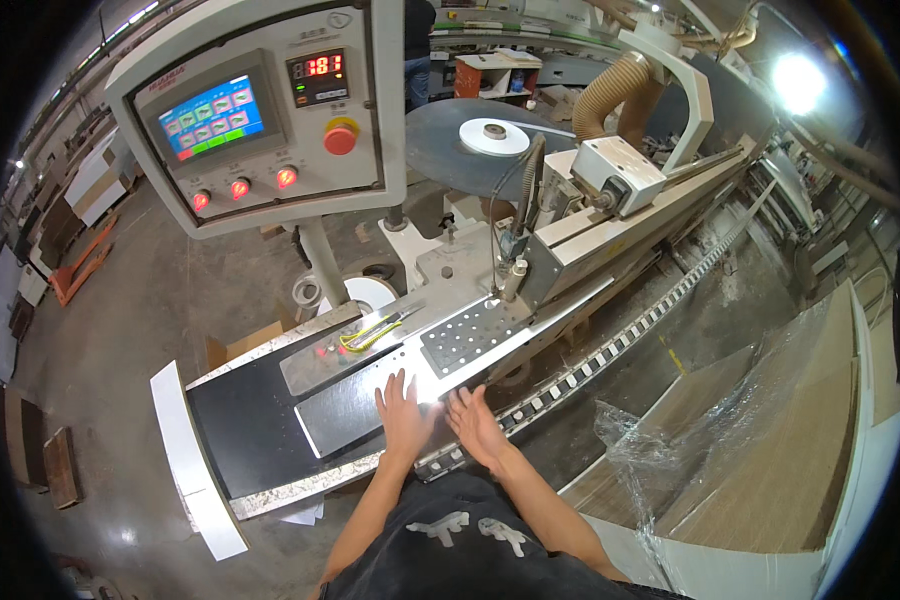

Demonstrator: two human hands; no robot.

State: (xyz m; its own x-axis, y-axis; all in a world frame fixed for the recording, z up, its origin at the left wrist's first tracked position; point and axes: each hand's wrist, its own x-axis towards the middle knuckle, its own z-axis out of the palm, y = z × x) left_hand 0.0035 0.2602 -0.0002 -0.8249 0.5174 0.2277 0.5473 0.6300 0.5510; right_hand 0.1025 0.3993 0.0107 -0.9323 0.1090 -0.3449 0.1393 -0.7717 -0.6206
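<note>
Fingers slightly apart, the left hand (402, 408) and right hand (478, 425) should keep the panel (345, 415) flat, parallel to the worktop's (235, 425) near edge.

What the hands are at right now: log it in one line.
left hand: open, over glossy panel | right hand: open, near panel edge, contact unclear | yellow-handled tool: beside panel | control screen: lit

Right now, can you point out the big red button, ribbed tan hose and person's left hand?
Big red button (341, 137): head view, its round cap.
Ribbed hose (608, 96): head view, its curved side.
Left hand (404, 416): head view, its back.
</note>
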